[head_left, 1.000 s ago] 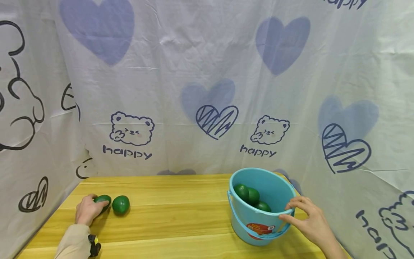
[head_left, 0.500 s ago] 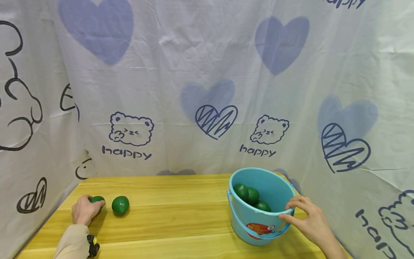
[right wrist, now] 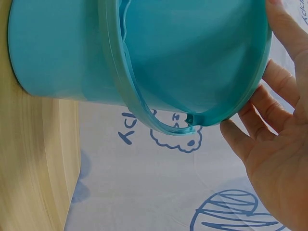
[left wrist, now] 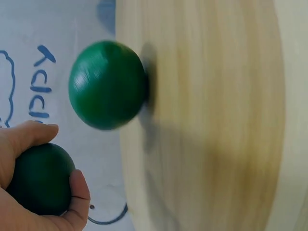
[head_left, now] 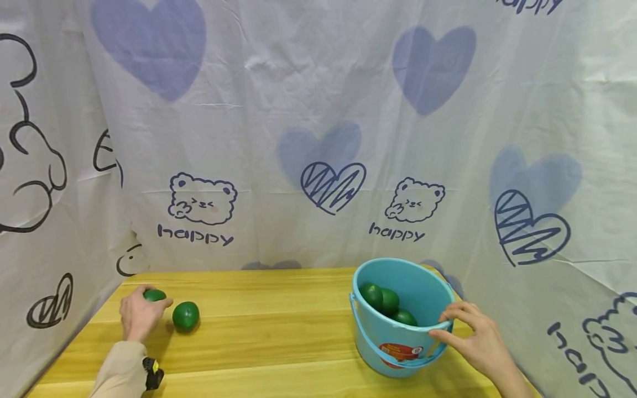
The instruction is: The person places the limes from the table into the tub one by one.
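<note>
In the head view, my left hand holds a glossy dark green round fruit between thumb and fingers at the table's left. The left wrist view shows this held fruit against the curtain, raised from the wood. A second such fruit lies on the table just right of that hand. On the right, a light blue bucket stands upright with 3 green fruits visible inside. My right hand grips its rim, fingers and thumb at the near right edge; the right wrist view shows fingers along the rim.
The yellow wood-grain table lies between the two hands. White curtains printed with hearts and bears close off the back and both sides. The bucket's blue handle hangs down across its front, over a red label.
My left hand first shifted slightly left with the fruit, then rose and moved back right, lifting it. The second fruit, the bucket and my right hand have stayed put.
</note>
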### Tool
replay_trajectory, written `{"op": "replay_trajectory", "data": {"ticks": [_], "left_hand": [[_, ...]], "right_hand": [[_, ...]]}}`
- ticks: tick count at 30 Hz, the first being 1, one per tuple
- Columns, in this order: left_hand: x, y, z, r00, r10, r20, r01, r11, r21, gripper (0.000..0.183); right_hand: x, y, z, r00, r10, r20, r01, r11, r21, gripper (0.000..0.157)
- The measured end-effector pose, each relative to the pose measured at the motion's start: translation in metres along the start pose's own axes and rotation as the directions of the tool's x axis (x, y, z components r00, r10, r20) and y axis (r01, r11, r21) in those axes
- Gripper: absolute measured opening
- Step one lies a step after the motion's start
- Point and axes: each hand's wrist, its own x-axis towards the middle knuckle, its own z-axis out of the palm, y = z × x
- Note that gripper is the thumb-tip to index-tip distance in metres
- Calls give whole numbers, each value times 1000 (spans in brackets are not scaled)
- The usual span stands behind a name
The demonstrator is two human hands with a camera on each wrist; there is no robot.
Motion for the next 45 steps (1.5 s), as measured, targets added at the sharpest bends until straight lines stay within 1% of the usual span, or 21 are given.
{"op": "replay_trajectory", "data": {"ticks": [5,12,14,17,21,24,27,30,33,36,39,41,45], "left_hand": [[-5,14,7,1000,19,-18,-19,999,-31,48],[-13,41,18,998,50,37,-49,998,-48,48],[-14,47,21,997,67,40,-65,996,-53,47],[-16,55,27,995,88,51,-84,994,-64,46],[-17,63,36,993,101,69,-95,992,-79,47],[-20,71,42,991,110,79,-103,991,-89,47],[-25,79,47,987,125,103,-116,989,-93,48],[-29,85,51,980,145,133,-133,986,-97,49],[-34,90,57,974,170,147,-158,983,-92,50],[-40,94,64,961,220,165,-209,974,-87,49],[-46,99,72,943,267,196,-254,963,-92,49],[-49,102,78,935,282,214,-264,958,-107,49],[-54,109,88,927,297,230,-273,953,-132,49]], "right_hand": [[0,0,-2,1000,5,2,-5,1000,-3,28],[0,-1,-3,1000,11,2,-11,1000,-4,28],[0,-1,-3,1000,12,4,-12,1000,-7,27],[0,-1,-4,1000,13,8,-13,1000,-6,27],[1,-1,-3,1000,18,13,-18,1000,-3,27],[1,-1,-3,1000,13,3,-13,1000,3,28],[1,-2,-4,1000,6,-7,-6,1000,8,29],[1,-2,-4,1000,-2,-13,2,1000,11,30],[1,-1,-2,1000,-19,-21,20,1000,18,30],[1,-1,-1,999,-28,-23,29,999,26,30],[0,-1,-2,1000,-17,-16,18,1000,18,30],[0,-1,-2,1000,-9,-9,9,1000,15,29],[0,-1,-2,1000,-7,-6,7,1000,16,29]]}}
